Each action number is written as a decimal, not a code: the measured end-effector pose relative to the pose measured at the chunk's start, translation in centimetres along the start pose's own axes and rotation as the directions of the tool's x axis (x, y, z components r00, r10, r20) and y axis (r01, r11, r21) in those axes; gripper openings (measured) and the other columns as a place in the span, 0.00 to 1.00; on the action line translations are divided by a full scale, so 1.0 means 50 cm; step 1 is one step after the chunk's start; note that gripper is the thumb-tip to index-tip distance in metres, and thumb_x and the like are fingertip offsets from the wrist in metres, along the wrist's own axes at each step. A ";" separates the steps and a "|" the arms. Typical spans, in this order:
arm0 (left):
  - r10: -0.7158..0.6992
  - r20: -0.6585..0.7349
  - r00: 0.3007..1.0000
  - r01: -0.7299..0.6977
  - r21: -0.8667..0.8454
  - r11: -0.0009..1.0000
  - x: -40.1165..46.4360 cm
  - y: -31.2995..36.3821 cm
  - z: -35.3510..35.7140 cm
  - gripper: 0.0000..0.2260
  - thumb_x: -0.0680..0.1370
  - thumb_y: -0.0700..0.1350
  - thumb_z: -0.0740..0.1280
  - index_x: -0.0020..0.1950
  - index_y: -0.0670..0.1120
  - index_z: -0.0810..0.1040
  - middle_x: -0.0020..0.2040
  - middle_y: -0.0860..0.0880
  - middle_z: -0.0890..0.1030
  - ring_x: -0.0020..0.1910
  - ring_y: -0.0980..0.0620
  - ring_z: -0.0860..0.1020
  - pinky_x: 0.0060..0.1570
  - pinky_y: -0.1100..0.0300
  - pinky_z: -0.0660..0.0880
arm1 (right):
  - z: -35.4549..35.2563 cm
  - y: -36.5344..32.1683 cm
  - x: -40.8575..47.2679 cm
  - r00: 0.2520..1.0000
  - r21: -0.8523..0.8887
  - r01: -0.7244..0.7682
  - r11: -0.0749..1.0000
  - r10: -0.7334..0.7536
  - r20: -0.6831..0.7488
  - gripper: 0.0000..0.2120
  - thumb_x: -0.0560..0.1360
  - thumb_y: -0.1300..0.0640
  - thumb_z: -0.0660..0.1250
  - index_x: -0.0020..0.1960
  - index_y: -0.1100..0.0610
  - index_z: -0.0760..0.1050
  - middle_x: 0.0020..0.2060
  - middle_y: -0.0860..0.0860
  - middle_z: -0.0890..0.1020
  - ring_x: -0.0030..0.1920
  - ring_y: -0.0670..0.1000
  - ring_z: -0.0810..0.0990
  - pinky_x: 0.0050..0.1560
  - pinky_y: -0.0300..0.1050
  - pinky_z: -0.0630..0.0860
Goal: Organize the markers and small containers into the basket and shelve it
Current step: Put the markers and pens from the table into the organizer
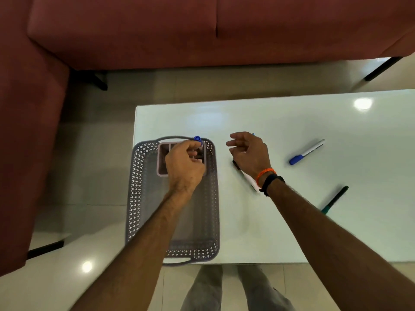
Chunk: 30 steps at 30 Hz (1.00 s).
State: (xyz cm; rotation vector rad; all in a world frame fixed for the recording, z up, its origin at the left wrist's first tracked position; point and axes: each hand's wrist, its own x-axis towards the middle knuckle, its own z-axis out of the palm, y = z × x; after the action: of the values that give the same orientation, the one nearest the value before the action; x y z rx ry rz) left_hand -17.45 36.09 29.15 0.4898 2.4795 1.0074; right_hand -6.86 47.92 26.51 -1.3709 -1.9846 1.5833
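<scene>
Grey perforated basket sat at the table's left end, lower centre of frame. A small pinkish divided container stood in the basket's far end. Left hand hovered over the container, fingers curled, pinching a blue-capped marker held upright. Right hand hung centre frame, fingers relaxed, holding nothing, above a black-and-white marker. A blue marker and a green marker lay right of it. Red sofa filled the upper frame.

Grey lattice-patterned basket, pale pink container — blue-capped marker, green marker, maroon sofa.
</scene>
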 end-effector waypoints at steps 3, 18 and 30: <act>0.047 0.034 0.998 -0.045 -0.035 0.998 -0.008 0.044 0.026 0.16 0.68 0.35 0.74 0.54 0.45 0.82 0.48 0.50 0.84 0.41 0.57 0.80 0.43 0.66 0.79 | -0.049 0.014 -0.017 1.000 -0.047 0.000 0.999 -0.001 -0.026 0.15 0.72 0.67 0.65 0.58 0.60 0.77 0.48 0.52 0.85 0.45 0.48 0.82 0.49 0.32 0.77; 0.030 0.442 0.896 -0.091 0.118 0.989 -0.078 0.095 0.344 0.18 0.71 0.42 0.75 0.59 0.44 0.78 0.57 0.48 0.81 0.51 0.52 0.80 0.50 0.62 0.76 | -0.303 0.265 -0.018 0.990 -0.412 -0.040 0.910 -0.021 -0.143 0.17 0.69 0.63 0.68 0.57 0.56 0.77 0.50 0.51 0.83 0.51 0.54 0.81 0.55 0.51 0.77; -0.004 0.436 0.900 -0.103 0.222 0.970 -0.049 0.082 0.390 0.16 0.71 0.39 0.74 0.59 0.45 0.79 0.58 0.48 0.81 0.50 0.54 0.79 0.48 0.62 0.76 | -0.312 0.294 0.101 0.899 -0.839 0.434 0.327 -0.211 0.383 0.11 0.73 0.70 0.64 0.54 0.62 0.77 0.52 0.60 0.78 0.53 0.63 0.75 0.55 0.57 0.70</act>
State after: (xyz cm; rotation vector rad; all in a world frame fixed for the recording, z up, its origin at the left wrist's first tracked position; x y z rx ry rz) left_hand -4.95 48.89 20.02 0.7671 2.1934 0.5364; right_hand 8.61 61.02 17.96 -0.8777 -3.2406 0.3094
